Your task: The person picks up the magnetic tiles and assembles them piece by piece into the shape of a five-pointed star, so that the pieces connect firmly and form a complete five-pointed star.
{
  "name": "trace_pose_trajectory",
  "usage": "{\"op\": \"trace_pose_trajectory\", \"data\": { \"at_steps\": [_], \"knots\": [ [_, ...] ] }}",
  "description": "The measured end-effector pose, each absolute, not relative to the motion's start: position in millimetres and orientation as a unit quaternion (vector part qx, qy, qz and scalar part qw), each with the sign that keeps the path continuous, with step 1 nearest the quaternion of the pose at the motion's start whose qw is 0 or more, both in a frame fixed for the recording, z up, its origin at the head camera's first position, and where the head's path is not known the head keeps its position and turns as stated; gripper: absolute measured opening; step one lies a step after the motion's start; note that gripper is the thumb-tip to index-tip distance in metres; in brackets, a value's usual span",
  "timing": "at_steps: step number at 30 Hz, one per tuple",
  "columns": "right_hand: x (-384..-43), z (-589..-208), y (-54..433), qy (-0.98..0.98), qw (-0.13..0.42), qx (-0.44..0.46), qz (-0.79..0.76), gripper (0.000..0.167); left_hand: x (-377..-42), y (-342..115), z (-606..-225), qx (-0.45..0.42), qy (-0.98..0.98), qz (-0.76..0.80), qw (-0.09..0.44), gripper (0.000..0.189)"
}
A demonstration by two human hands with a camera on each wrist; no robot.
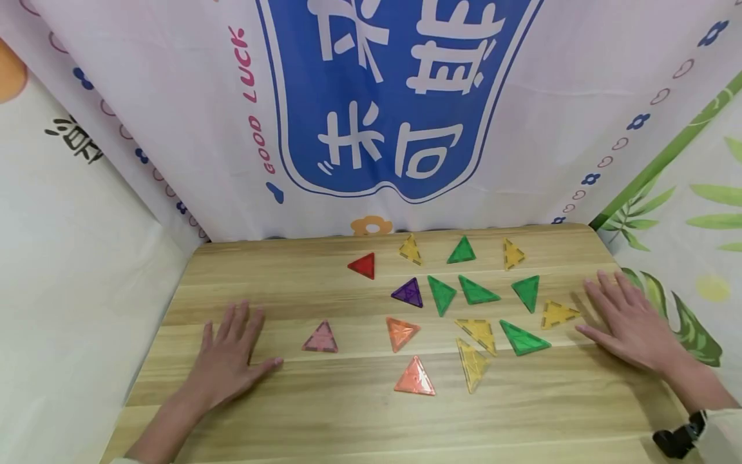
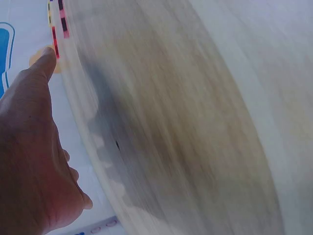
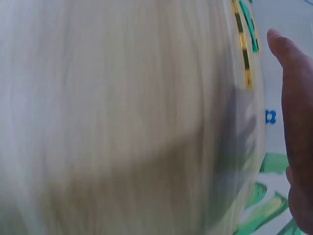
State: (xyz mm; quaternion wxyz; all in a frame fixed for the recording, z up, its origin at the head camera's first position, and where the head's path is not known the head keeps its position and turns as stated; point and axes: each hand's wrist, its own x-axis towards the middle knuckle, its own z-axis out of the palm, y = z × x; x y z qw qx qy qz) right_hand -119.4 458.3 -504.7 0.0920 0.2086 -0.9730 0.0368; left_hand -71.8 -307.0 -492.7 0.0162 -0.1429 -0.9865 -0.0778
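Note:
Flat translucent triangle tiles lie spread over the middle and right of a wooden table point(image 1: 324, 425). My left hand point(image 1: 226, 361), fingers spread and holding nothing, is at the table's left; nearest to it is a pink triangle point(image 1: 321, 338). On the right, my right hand point(image 1: 632, 322) has its fingers extended beside a yellow triangle point(image 1: 559, 314) and holds nothing. A large green triangle point(image 1: 523, 338) lies a little further in. Toward the middle are an orange triangle point(image 1: 401, 333), a coral triangle point(image 1: 415, 378) and a purple triangle point(image 1: 409, 292).
A red triangle point(image 1: 363, 265) and a green triangle point(image 1: 462, 251) lie near the back edge, among several more yellow and green ones. A printed cloth point(image 1: 522, 161) hangs behind the table. A dark band point(image 1: 681, 438) circles my right wrist.

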Motion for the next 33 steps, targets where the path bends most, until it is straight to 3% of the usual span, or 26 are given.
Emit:
{"op": "trace_pose_trajectory", "data": {
  "at_steps": [16,33],
  "knots": [
    [-136,-488,386,-0.945,0.122,0.297,0.055,0.096,-91,-274,-490,-0.193,-0.978,-0.077,0.015,0.102],
    [-150,-483,277,-0.909,0.118,0.390,0.086,0.092,-111,-240,-493,-0.268,-0.956,-0.117,-0.002,0.105]
  ]
}}
